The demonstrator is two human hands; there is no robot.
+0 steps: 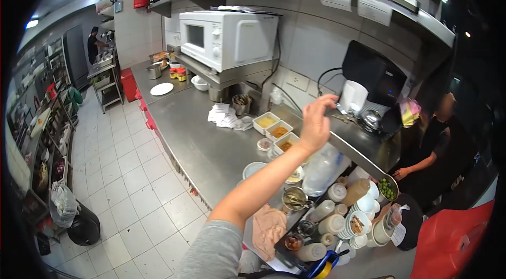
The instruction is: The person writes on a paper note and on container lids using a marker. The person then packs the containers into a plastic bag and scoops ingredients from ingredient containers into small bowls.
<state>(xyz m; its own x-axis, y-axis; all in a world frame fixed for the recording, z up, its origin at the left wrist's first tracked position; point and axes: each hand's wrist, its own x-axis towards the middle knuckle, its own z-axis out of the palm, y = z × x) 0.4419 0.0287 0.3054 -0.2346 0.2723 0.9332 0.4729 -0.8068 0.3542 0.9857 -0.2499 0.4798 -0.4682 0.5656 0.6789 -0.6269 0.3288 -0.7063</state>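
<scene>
My left hand (pixel 315 125), on an arm in a grey sleeve, is raised over the back of the steel counter (pixel 184 131). Its fingers are curled together; whatever they hold, if anything, I cannot make out. Right by the fingertips are a small shiny metal item (pixel 342 116) and a white paper roll (pixel 354 94) on a raised steel shelf. Below the hand lie a clear plastic bag (pixel 324 171) and white tubs (pixel 278 130) of yellow and orange food. My right hand is out of view.
Sauce bottles (pixel 333 224), stacked bowls (pixel 363 202), a steel pot of utensils (pixel 295 199) and a peach cloth (pixel 269 229) crowd the near counter. A white microwave (pixel 229 39) stands at the back. One person (pixel 437 142) is at right, another (pixel 95 44) far left.
</scene>
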